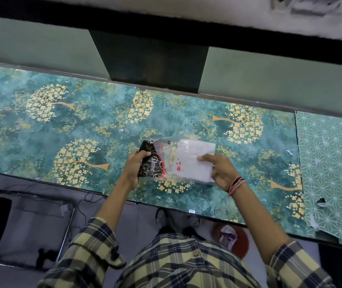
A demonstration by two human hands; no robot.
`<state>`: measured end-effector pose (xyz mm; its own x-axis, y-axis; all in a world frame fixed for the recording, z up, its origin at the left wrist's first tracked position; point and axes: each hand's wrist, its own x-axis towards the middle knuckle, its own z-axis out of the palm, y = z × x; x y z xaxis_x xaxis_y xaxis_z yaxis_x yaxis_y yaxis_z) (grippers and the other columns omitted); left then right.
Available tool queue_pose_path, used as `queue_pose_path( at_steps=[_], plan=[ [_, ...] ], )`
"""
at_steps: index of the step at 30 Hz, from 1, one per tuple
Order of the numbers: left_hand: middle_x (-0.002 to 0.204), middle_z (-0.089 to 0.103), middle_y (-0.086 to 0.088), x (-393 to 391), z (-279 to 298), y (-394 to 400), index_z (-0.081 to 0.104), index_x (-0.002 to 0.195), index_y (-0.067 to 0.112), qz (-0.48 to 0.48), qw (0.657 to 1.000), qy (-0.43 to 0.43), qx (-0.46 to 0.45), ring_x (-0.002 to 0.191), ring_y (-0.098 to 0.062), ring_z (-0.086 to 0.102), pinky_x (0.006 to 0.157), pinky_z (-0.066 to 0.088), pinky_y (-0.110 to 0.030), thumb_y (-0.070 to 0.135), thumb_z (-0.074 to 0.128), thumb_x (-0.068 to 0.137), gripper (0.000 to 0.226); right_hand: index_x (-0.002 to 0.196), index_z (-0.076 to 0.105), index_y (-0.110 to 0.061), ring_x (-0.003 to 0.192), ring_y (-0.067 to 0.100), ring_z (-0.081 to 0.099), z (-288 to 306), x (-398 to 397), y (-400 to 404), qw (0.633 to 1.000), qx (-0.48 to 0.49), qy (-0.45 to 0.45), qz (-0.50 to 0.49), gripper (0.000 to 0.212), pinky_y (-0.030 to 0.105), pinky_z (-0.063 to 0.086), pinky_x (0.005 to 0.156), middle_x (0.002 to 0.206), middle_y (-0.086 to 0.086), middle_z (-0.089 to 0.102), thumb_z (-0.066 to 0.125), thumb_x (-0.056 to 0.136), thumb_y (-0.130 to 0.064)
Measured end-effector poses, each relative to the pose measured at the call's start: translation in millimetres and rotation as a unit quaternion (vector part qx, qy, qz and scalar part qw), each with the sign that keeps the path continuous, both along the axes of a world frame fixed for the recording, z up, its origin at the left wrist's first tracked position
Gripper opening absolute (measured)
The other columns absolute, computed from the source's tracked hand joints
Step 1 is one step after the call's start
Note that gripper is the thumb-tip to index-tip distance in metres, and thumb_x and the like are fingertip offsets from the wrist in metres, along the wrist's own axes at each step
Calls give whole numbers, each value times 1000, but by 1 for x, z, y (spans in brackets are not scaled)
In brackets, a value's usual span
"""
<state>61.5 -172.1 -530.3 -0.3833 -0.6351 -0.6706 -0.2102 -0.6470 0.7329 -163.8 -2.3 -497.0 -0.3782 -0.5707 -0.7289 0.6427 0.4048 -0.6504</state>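
Grip: left hand [133, 170] is gripping the black printed end [151, 165] of a clear packet [167, 163], fingers curled round it. The right hand [221, 173] is pinching the white folded end [195, 161], thumb on top. Probably holding both ends to keep the slack film flat for handling. The packet is hanging over the table [62, 125], near its front edge, right of middle; touching or lifted, cannot tell. Glare is hiding where the contents meet; the print is only partly legible.
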Motion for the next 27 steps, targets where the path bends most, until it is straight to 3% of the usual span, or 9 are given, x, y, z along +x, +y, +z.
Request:
queue_pose_path(
  at_steps=[6, 10, 12, 15, 17, 21, 24, 27],
  plan=[
    [103, 72, -19, 7, -29, -22, 59, 121, 4, -20, 997, -77, -18, 83, -33, 70, 61, 56, -35, 23, 69, 89, 38, 113, 69, 5, 102, 43, 71, 5, -11, 7, 992, -10, 63, -106, 38, 61, 59, 86, 115, 22, 74, 78, 76, 5],
    [87, 72, -12, -4, -36, -26, 61, 112, 2, -93, 987, -131, -5, 58, -19, 68, 44, 49, -23, 20, 64, 97, 24, 114, 69, 5, 100, 43, 71, 4, 8, -9, 996, -18, 43, -80, 38, 59, 60, 83, 115, 23, 74, 78, 77, 3],
    [84, 72, -10, -6, -41, -26, 64, 109, 0, -128, 980, -155, -6, 53, -14, 66, 44, 47, -21, 24, 61, 100, 26, 115, 69, 3, 103, 45, 70, 0, 24, -22, 998, -15, 15, -56, 38, 64, 58, 85, 116, 22, 74, 77, 78, 1],
    [95, 73, -11, -12, -39, -26, 69, 110, 0, -155, 974, -161, -41, 77, -24, 69, 63, 50, -28, 39, 55, 103, 42, 106, 69, -2, 94, 39, 70, -7, 47, -43, 999, -3, -32, -37, 27, 55, 61, 82, 104, 16, 76, 73, 80, 3],
    [109, 70, -8, -17, -32, -29, 68, 116, 2, -166, 969, -176, -53, 98, -28, 66, 80, 48, -35, 50, 47, 103, 53, 108, 69, 1, 97, 41, 70, -18, 60, -57, 997, 20, -58, -39, 30, 55, 60, 85, 109, 20, 74, 74, 79, 6],
    [118, 70, -17, -12, -38, -37, 63, 117, 4, -159, 968, -192, -19, 109, -33, 65, 98, 52, -50, 49, 36, 103, 55, 118, 66, 8, 105, 45, 70, -52, 75, -78, 995, 74, -61, -29, 43, 63, 56, 91, 119, 26, 71, 77, 77, 5],
    [103, 67, -16, -3, -42, -38, 61, 107, 6, -159, 969, -190, 1, 95, -30, 64, 84, 53, -44, 46, 36, 104, 48, 124, 61, 7, 101, 42, 72, -79, 80, -87, 993, 109, -33, -17, 52, 61, 59, 86, 117, 24, 72, 80, 76, 1],
    [92, 59, -13, 0, -37, -35, 57, 95, 12, -174, 967, -187, -3, 85, -26, 56, 72, 46, -39, 41, 41, 101, 34, 129, 54, 2, 108, 38, 68, -81, 84, -91, 983, 166, 66, 35, 57, 51, 59, 90, 125, 19, 66, 81, 81, -12]
  ],
)
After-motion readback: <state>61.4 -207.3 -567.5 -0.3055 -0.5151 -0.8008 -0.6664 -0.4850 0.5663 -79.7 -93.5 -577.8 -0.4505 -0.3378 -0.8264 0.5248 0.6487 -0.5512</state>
